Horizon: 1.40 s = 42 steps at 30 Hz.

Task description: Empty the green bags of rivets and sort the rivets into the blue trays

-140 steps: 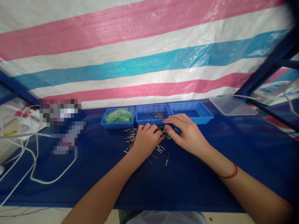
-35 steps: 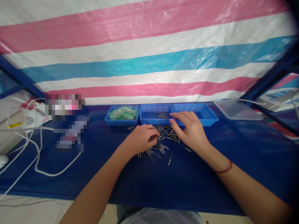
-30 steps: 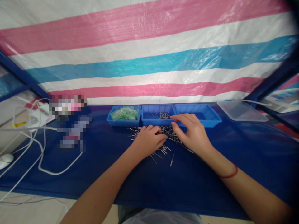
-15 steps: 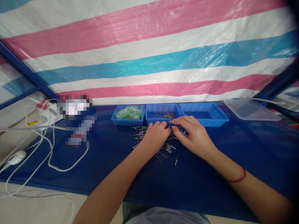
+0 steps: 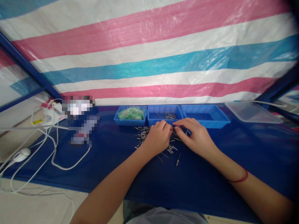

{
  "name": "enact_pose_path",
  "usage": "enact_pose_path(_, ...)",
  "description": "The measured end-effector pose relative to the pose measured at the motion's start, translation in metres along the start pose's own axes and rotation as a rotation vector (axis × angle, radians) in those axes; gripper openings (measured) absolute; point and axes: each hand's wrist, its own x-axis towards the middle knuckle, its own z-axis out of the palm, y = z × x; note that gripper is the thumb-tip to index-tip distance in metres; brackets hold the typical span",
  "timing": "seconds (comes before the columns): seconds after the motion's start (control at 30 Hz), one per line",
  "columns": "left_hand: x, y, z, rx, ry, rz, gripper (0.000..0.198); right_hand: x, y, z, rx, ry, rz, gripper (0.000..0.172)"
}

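- Resting among the loose metal pins (image 5: 144, 134) scattered just in front of the blue trays, both hands are shown drawn together at the middle of the desk (image 5: 210, 186); a second earlier they lay slightly apart, with the right reaching toward the middle tray (image 5: 164, 114).
- The left hand (image 5: 158, 137) is seen knuckles-up, its fingers curled down onto the heap; whether a pin is pinched beneath them cannot be told.
- The right hand (image 5: 196, 138) is shown with thumb and forefinger brought together toward the left hand's fingertips, the other fingers loosely bent; a pin appears to be nipped there, though this is too small to be confirmed.
- The closing of the gap between the hands is judged to mean that a pin is being passed or picked from the heap, rather than dropped into a tray.
- The pile is unchanged in place: near the back edge, touching neither tray wall visibly; a single stray pin (image 5: 178, 159) lies toward the front edge.
- The left tray (image 5: 130, 115) is filled with green parts; a few pins are held by the middle tray; the right tray (image 5: 205, 113) appears bare.
- A clear lid (image 5: 253, 112) is set toward the back right corner; white cables (image 5: 58, 155) and a white mouse (image 5: 21, 153) are trailed over the left edge.
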Motion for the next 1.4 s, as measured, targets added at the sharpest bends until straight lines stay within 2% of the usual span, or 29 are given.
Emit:
enact_pose_path(0.1,-0.001,-0.002,-0.003,-0.283,0.091,-0.012,0.023,-0.003,0.001,0.003,0.038,-0.035,0.084,0.012)
enact_pose_path(0.2,-0.002,0.002,-0.008,-0.520,0.157,-0.101,0.019,-0.005,0.000,0.005,0.108,-0.089,0.139,0.011)
enact_pose_path(0.4,-0.006,0.009,-0.011,-0.773,0.140,-0.280,0.016,-0.004,-0.008,0.003,0.234,-0.128,0.147,0.016)
enact_pose_path(0.6,-0.006,0.009,-0.005,-0.868,0.118,-0.333,0.018,-0.004,-0.008,0.001,0.259,-0.137,0.171,0.017)
enact_pose_path(0.8,-0.005,0.010,-0.008,-0.912,0.121,-0.345,0.015,-0.006,-0.009,0.001,0.260,-0.128,0.217,0.018)
enact_pose_path(0.9,-0.005,0.010,-0.011,-0.913,0.156,-0.350,0.016,-0.006,-0.011,0.002,0.358,-0.126,0.294,0.021)
enact_pose_path(1.0,-0.004,0.011,-0.014,-0.935,0.196,-0.364,0.018,-0.005,-0.014,0.002,0.504,-0.180,0.368,0.026)
enact_pose_path(1.17,-0.004,0.012,-0.018,-0.943,0.196,-0.400,0.018,-0.002,-0.020,0.001,0.685,-0.244,0.439,0.027)
enact_pose_path(1.27,-0.004,0.010,-0.019,-0.907,0.213,-0.406,0.018,0.000,-0.022,0.000,0.741,-0.198,0.515,0.026)
enact_pose_path(1.4,-0.004,0.005,-0.018,-0.797,0.245,-0.371,0.016,0.001,-0.019,0.001,0.792,-0.074,0.615,0.026)
